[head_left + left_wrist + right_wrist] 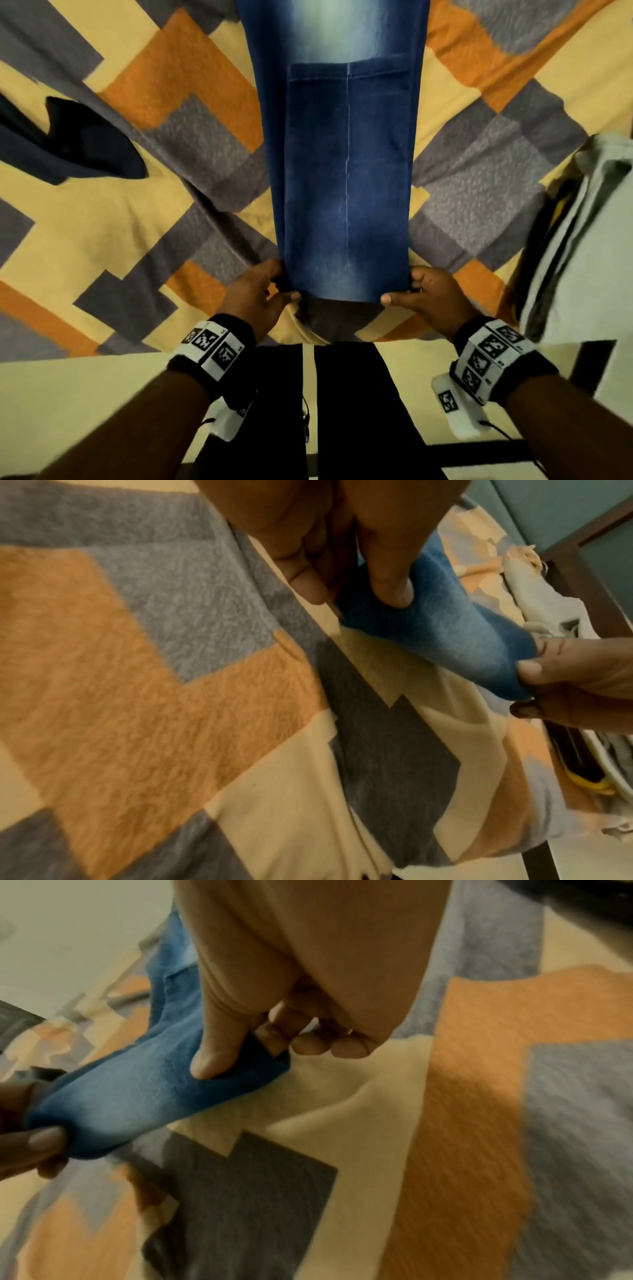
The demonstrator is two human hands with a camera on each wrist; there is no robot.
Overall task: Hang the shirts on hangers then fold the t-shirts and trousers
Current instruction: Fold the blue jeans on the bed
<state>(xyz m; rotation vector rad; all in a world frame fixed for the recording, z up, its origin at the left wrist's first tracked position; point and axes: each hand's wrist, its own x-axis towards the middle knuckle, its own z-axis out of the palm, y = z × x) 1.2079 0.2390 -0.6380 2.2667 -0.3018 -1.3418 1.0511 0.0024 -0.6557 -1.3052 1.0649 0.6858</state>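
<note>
Blue jeans (346,171) lie lengthwise on the patterned bedspread (154,212), the lower part doubled over so a folded edge faces me. My left hand (270,291) pinches the left corner of that fold, thumb on top. My right hand (407,291) pinches the right corner in the same way. The left wrist view shows the thumb (390,588) pressed into the rounded blue fold (441,631), lifted slightly off the bed. The right wrist view shows the same fold (143,1096) with the right thumb (212,1053) on it.
A dark navy garment (68,147) lies at the left of the bed. A stack of pale folded clothes (582,246) sits at the right edge. The bed's near edge runs just below my hands, with pale floor (85,394) and my dark trouser legs (346,411) beyond.
</note>
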